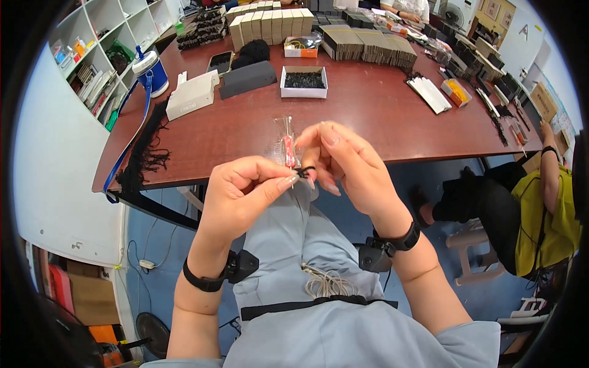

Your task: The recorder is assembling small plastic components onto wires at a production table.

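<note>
Just past the table's near edge, above my lap, my left hand (pixel 242 193) pinches a short black cord (pixel 302 172) between thumb and forefinger. My right hand (pixel 350 162) is close against it, fingers curled, with a loop of the cord at its fingertips. How the cord is knotted or wound is too small to make out. Right behind the cord, a slim red-and-white item (pixel 288 150) lies at the table edge under what looks like clear film or tape. Each of my wrists wears a black strap with a small device.
On the dark red table (pixel 233 135) stand a white box of black bits (pixel 304 84), a white carton (pixel 192 97), a blue jug (pixel 151 73) and stacked grey boxes (pixel 368 46). Black fringed cords (pixel 142 153) hang over the left edge. A person in yellow-green (pixel 546 214) sits at right.
</note>
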### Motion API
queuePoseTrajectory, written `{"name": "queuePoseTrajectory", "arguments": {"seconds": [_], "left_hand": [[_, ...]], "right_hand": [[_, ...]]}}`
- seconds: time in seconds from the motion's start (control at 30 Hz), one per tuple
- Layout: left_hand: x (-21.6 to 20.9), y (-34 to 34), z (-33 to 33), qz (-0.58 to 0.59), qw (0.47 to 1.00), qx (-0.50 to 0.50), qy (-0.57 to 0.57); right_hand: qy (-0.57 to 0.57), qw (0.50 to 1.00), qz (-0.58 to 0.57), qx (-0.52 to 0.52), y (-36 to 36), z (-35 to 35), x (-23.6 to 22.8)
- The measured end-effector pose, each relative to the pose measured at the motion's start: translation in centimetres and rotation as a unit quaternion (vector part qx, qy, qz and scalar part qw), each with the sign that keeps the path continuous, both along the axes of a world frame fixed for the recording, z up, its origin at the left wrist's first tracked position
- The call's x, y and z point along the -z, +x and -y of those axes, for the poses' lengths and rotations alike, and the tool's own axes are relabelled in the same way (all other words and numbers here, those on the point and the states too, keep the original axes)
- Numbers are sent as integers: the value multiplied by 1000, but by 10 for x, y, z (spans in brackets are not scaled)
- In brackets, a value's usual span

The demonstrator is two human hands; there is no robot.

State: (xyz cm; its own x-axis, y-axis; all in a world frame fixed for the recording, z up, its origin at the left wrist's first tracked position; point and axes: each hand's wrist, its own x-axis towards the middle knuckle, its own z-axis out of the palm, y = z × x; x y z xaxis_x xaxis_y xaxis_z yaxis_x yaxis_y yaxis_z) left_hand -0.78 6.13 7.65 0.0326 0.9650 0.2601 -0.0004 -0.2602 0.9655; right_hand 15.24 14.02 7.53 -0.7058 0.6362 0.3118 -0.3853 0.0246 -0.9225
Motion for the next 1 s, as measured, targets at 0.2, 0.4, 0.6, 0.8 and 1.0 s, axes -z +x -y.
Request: {"name": "queuePoseTrajectory", "arguments": {"seconds": [0.2,0.4,0.6,0.8,1.0], "left_hand": [[14,-3,0,-170,972,-116,115],[34,-11,-22,-47,966,-225,115],[57,-10,-51,190,961,-188,71],[68,-21,-54,196,966,-163,50],[72,-30,-61,192,958,-207,54]], "right_hand": [[6,995,39,95,-4,5,-2],[132,931,2,341,-6,-26,9],[65,955,-13,289,-35,-54,24],[8,968,35,250,-37,-60,38],[-9,958,17,287,-32,-79,51]]}}
